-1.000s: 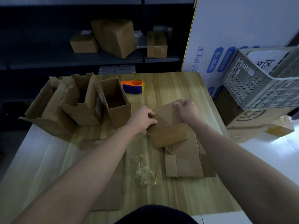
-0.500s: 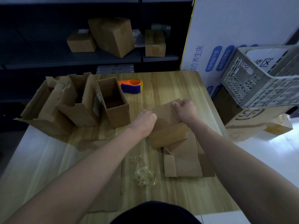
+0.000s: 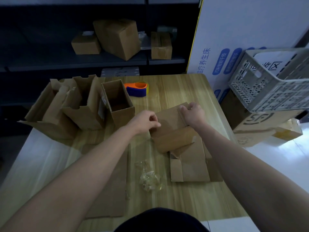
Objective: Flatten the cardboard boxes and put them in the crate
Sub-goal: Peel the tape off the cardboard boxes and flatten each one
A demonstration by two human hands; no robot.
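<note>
Opened cardboard boxes (image 3: 55, 114) stand at the left of the table (image 3: 175, 87). Next comes a tall open box (image 3: 120, 104) with an orange-and-blue tape dispenser (image 3: 137, 89) behind it. The left hand (image 3: 145, 120) sits at the left edge of the half-flattened box (image 3: 170, 131), fingers curled; whether they pinch the cardboard cannot be told. The right hand (image 3: 194, 113) grips that box's far flap, and the box lies between and beneath both hands. The grey crate (image 3: 270, 81) sits tilted, off the table's right side.
</note>
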